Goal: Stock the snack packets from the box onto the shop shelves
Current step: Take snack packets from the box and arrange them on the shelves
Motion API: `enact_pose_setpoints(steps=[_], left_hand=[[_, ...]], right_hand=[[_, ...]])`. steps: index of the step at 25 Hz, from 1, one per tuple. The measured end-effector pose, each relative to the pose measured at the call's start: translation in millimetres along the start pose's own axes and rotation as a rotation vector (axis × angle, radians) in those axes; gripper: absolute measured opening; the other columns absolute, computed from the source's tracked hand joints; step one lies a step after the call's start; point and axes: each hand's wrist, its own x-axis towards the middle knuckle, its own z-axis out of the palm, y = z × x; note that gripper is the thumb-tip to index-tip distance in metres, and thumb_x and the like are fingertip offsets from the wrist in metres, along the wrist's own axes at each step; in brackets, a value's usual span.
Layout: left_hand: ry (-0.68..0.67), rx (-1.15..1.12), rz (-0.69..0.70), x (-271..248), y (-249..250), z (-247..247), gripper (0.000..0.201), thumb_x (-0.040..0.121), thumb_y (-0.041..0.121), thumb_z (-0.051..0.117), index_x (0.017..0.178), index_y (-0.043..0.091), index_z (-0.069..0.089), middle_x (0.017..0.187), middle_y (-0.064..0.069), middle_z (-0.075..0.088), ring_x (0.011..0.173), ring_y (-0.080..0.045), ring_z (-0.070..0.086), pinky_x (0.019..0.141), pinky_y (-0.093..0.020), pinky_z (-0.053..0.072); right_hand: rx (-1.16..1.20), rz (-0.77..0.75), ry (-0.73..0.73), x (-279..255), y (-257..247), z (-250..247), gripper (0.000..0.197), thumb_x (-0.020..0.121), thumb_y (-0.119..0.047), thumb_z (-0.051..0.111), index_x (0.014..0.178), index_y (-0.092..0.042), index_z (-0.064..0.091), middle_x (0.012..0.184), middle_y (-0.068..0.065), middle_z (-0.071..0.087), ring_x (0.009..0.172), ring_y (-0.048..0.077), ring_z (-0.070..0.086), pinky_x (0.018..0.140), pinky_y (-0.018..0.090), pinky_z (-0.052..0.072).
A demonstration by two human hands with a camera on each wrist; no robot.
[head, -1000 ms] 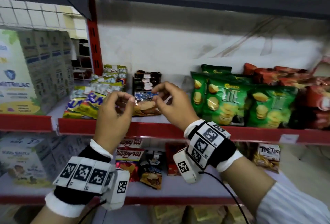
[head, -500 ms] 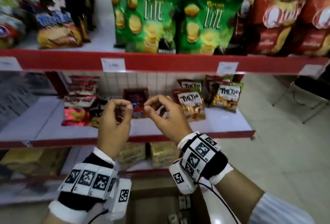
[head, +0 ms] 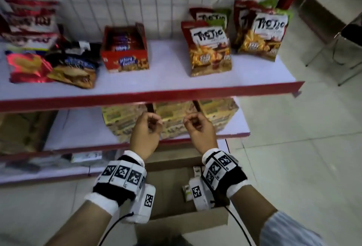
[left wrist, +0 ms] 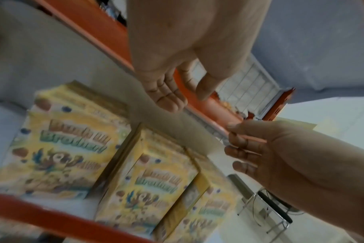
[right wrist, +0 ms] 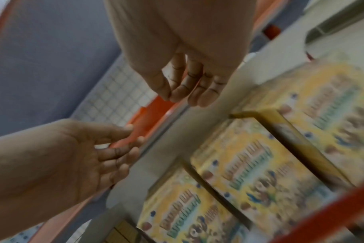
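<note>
Both hands hang empty in front of the low shelf, fingers loosely curled. In the head view my left hand (head: 153,123) and right hand (head: 190,123) are a hand's width apart, above the open cardboard box (head: 188,219) on the floor. A few small pale packets (head: 196,170) show inside the box, mostly hidden behind my right wrist. The left wrist view shows my left hand (left wrist: 172,93) with nothing in it, and the right wrist view shows the same of my right hand (right wrist: 191,92).
Yellow cartons (head: 176,117) fill the low shelf just behind my hands. The middle shelf (head: 156,81) carries Tic Tac bags (head: 210,49), a red display carton (head: 125,53) and dark packets (head: 74,69). A metal chair (head: 344,37) stands on the tiled floor at right.
My hands have come down from the top shelf, where they were at a packet, to the low shelf above the box. They now hold nothing, and my view has tilted down.
</note>
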Motion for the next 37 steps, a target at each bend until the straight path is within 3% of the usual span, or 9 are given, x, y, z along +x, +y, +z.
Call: enact_pose_setpoints(steps=[5,9,11,16,18,24,31,34,37], left_hand=[[-0.058,0.043,-0.101,-3.1,-106.1,40.9,0.007,0.092,0.005,0.055,0.095,0.011,0.052,0.089,-0.004,0.057,0.078,-0.015,0.054,0.072,-0.017,0.04],[-0.101,-0.003,-0.154,-9.3,-204.3,80.8,0.015,0.089,-0.004,0.054,0.097,0.008,0.054,0.078,0.006,0.055,0.075,-0.012,0.052,0.064,-0.006,0.038],[-0.112,0.007,-0.193,-8.7,-244.5,98.1,0.016,0.089,0.0,0.055,0.096,0.013,0.054,0.079,0.004,0.058,0.077,-0.015,0.053,0.066,-0.014,0.04],[-0.264,0.139,-0.079,-3.7,-340.7,144.2,0.01,0.09,0.008,0.057,0.097,0.015,0.055,0.105,-0.006,0.058,0.084,-0.012,0.054,0.069,-0.01,0.039],[-0.31,0.133,-0.03,-1.6,-366.1,160.2,0.009,0.091,0.01,0.056,0.098,0.016,0.055,0.107,-0.006,0.058,0.089,-0.013,0.055,0.075,-0.016,0.041],[-0.319,0.068,0.086,-0.3,-412.3,189.5,0.008,0.09,0.009,0.058,0.095,0.015,0.059,0.1,-0.001,0.061,0.092,-0.013,0.057,0.072,-0.002,0.038],[-0.378,0.096,0.017,-23.2,-446.0,184.5,0.011,0.089,0.011,0.059,0.099,0.015,0.06,0.096,0.003,0.062,0.09,-0.008,0.058,0.073,-0.005,0.04],[-0.397,0.14,-0.007,-27.2,-451.9,177.2,0.014,0.09,0.012,0.059,0.104,0.013,0.061,0.096,0.005,0.061,0.09,-0.007,0.057,0.071,-0.002,0.039],[-0.372,0.151,-0.071,-25.4,-452.1,166.7,0.014,0.09,0.013,0.06,0.103,0.012,0.061,0.096,0.001,0.061,0.09,-0.012,0.058,0.071,-0.005,0.04]], right_hand=[[-0.171,0.197,-0.029,1.9,129.2,22.9,0.007,0.087,-0.007,0.06,0.086,-0.013,0.063,0.074,-0.002,0.061,0.074,0.013,0.056,0.074,0.022,0.041],[-0.279,0.292,-0.08,10.3,236.0,47.1,0.014,0.087,-0.005,0.06,0.077,-0.014,0.059,0.076,0.004,0.061,0.08,0.02,0.056,0.077,0.021,0.041],[-0.339,0.356,-0.054,13.0,286.2,57.3,0.005,0.087,-0.01,0.061,0.085,-0.008,0.066,0.086,0.013,0.068,0.087,0.025,0.06,0.076,0.017,0.039],[-0.44,0.701,-0.05,19.5,427.0,72.7,0.028,0.092,-0.017,0.052,0.103,0.003,0.069,0.107,0.024,0.067,0.103,0.04,0.062,0.093,0.044,0.049],[-0.542,0.735,-0.036,28.8,463.2,75.1,0.035,0.095,-0.021,0.049,0.107,0.006,0.067,0.112,0.026,0.065,0.106,0.042,0.059,0.09,0.041,0.047],[-0.68,0.683,-0.022,42.6,547.3,79.5,0.036,0.09,-0.023,0.059,0.122,-0.007,0.06,0.125,0.02,0.06,0.115,0.04,0.055,0.089,0.035,0.045],[-0.823,0.816,-0.2,34.4,606.9,103.3,0.102,0.078,-0.032,0.076,0.151,-0.028,0.005,0.154,0.02,0.016,0.137,0.042,0.028,0.105,0.053,0.037],[-1.033,0.754,-0.362,32.3,606.5,118.9,0.089,0.081,-0.032,0.071,0.148,-0.025,0.013,0.146,0.023,0.025,0.131,0.044,0.034,0.101,0.057,0.039],[-0.988,0.619,-0.468,41.1,576.3,119.1,0.068,0.086,-0.039,0.065,0.141,-0.012,0.035,0.137,0.018,0.047,0.122,0.035,0.049,0.093,0.032,0.043]])
